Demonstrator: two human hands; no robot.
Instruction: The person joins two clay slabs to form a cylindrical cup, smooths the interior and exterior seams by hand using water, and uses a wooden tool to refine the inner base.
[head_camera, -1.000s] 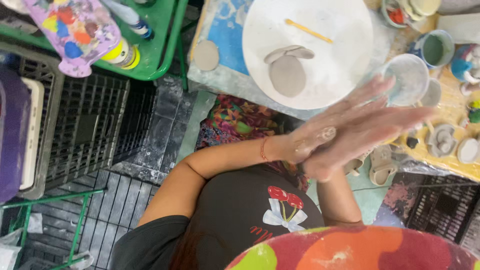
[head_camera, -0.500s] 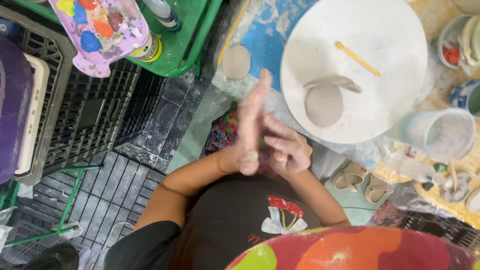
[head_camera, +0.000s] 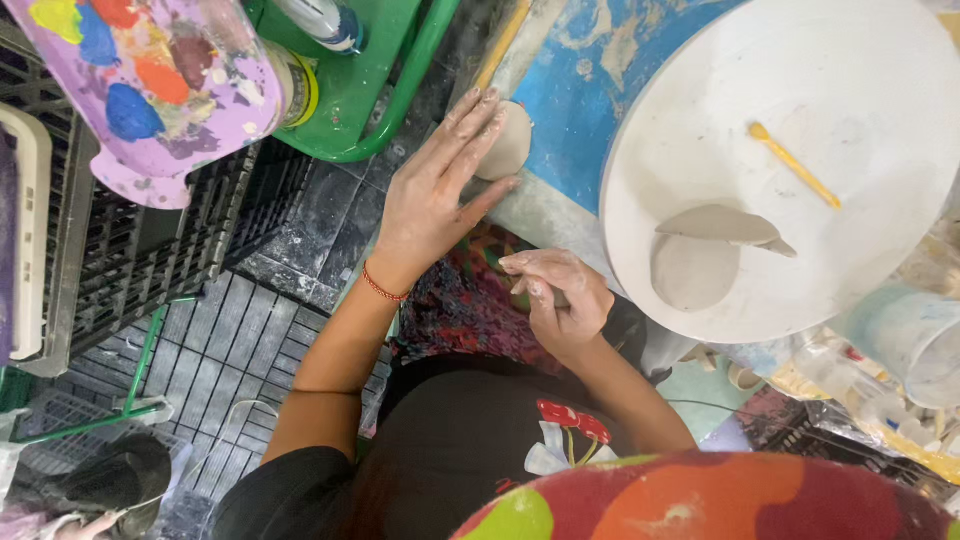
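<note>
Clay disc (head_camera: 508, 142) at desk's left edge: our left hand (head_camera: 437, 196) spreads flat, fingertips touching it; our right hand (head_camera: 557, 298) curls, contents unclear. We judge light, even pressure best.

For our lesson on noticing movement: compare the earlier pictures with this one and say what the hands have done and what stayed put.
The palms, pressed together before, have parted. The left hand has reached out to the clay lump at the table edge, fingers on it. The right hand has drawn in, curled. The clay pieces and yellow stick lie unchanged on the white board.
</note>
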